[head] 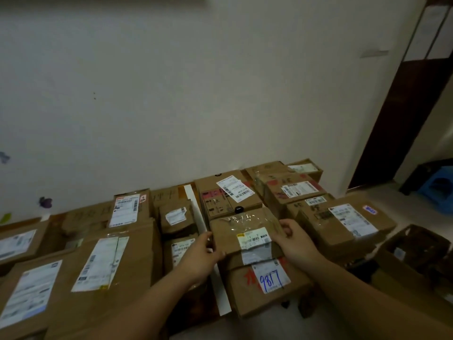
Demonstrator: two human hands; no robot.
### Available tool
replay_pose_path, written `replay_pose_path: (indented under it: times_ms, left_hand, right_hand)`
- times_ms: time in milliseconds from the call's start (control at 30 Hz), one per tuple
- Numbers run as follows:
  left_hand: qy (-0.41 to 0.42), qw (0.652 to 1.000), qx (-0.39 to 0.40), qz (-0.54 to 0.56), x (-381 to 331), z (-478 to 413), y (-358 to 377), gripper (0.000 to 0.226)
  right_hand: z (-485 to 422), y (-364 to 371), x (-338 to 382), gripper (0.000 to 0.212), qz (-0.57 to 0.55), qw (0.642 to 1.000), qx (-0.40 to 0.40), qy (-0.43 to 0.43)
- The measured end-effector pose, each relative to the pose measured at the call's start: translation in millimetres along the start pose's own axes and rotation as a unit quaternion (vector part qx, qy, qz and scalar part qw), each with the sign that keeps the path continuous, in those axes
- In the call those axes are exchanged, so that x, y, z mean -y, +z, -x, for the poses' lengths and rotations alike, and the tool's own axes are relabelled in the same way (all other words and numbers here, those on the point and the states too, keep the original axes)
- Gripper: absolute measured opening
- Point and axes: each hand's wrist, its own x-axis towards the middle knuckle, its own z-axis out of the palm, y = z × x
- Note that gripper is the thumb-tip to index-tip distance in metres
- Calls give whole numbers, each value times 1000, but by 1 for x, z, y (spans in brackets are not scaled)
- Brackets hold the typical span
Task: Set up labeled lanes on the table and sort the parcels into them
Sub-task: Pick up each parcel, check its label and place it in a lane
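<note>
Two bare forearms reach in from the near edge. Left hand (199, 256) grips the left edge of a small brown parcel (245, 229), thumb on top and fingers curled under. Right hand (294, 244) grips the parcel's right edge the same way. The parcel is wrapped in glossy clear tape and carries a white label with a yellow corner. It sits just over the far end of a second parcel (245, 295) marked "9817" in blue pen; whether it rests on that one or is held clear of it I cannot tell.

Just left of both parcels a white strip (221, 293) runs away from the camera toward the wall (196, 94), splitting the desk (196, 310) into lanes. The left hand crosses over the strip.

Left of the strip lie several boxes, the largest a flat carton (122, 273) with a long white label. Right of the strip, behind the held parcel, sits a box with pink stickers (228, 200) and a small black object (239, 209) at its near edge. More labelled boxes (343, 224) crowd the right end. An open carton (414, 251) stands lower at far right, with a blue stool (438, 190) beyond it, near a dark door (404, 123).
</note>
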Motion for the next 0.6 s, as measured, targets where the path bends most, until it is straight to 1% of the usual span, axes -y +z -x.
replay_pose_path:
  times_ms: [100,233,333,367,433,500,600]
  left_hand:
    - [12,1000,0,-22,4,-4,6,60]
    - [13,999,-14,-36,5,-5,18,59]
    - [-3,998,-34,-45,4,-8,25,57]
    - [-8,998,-36,-47,2,-9,27,57]
    - [-22,997,-41,-55,-5,-10,31,57]
    - [-33,996,-52,-62,-9,-14,35,58]
    - [-63,992,-68,-82,-19,-13,37,63]
  right_hand:
    - [-6,-1,-9,51,28,1000,4,-13]
    - [-21,-5,-16,40,41,998,34,-35]
    - [-37,-9,-23,32,38,996,64,-47]
    - [-43,-11,-26,33,41,995,74,-56]
    - [-54,-15,-31,36,83,990,93,-71]
    - [-66,-19,-37,44,135,981,109,-87]
    - [-78,-21,-35,49,184,968,127,-110]
